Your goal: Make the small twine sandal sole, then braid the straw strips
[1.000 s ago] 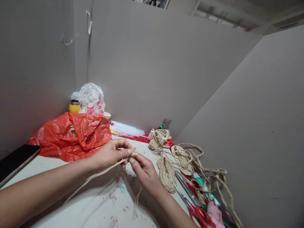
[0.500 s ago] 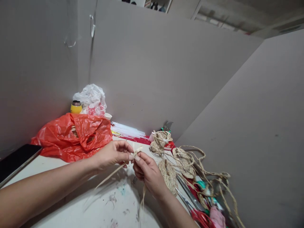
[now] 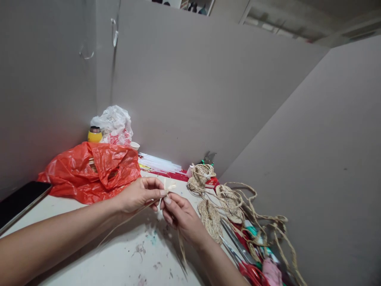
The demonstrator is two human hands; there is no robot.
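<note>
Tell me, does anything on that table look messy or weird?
Yes. Dark smudges and a blue-green stain mark the white tabletop, so it looks dirty. To the right, loose rope sprawls in a tangle, unlike the neater coils beside it.

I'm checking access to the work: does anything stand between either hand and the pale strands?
Nothing visible: the left hand and right hand both pinch the pale strands directly. The red bag and coiled braids lie off to the sides.
</note>
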